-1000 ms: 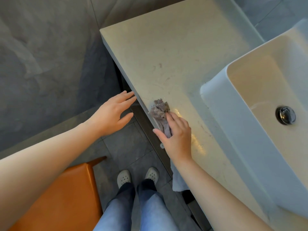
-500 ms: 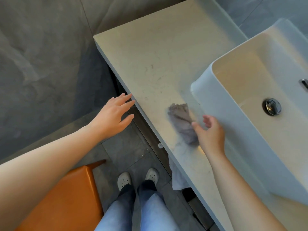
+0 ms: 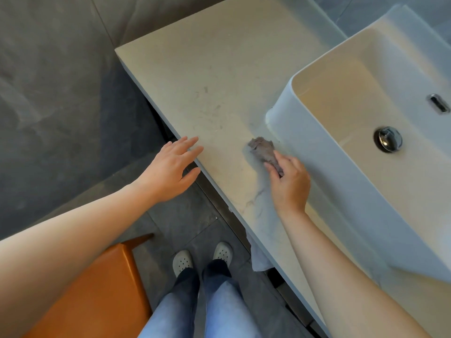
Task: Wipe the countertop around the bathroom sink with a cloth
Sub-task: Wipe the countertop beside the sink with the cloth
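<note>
Right hand grasps the cloth, sink at three o'clock; left hand, fingers released, perhaps touches the surface.

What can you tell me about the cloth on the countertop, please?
The cloth is a grey-brown rag, soft and crumpled into a wad. It lies on the pale countertop, close beside the outer wall of the white sink. The right hand grips its near end, fingers curled over it; the far end sticks out free.
</note>
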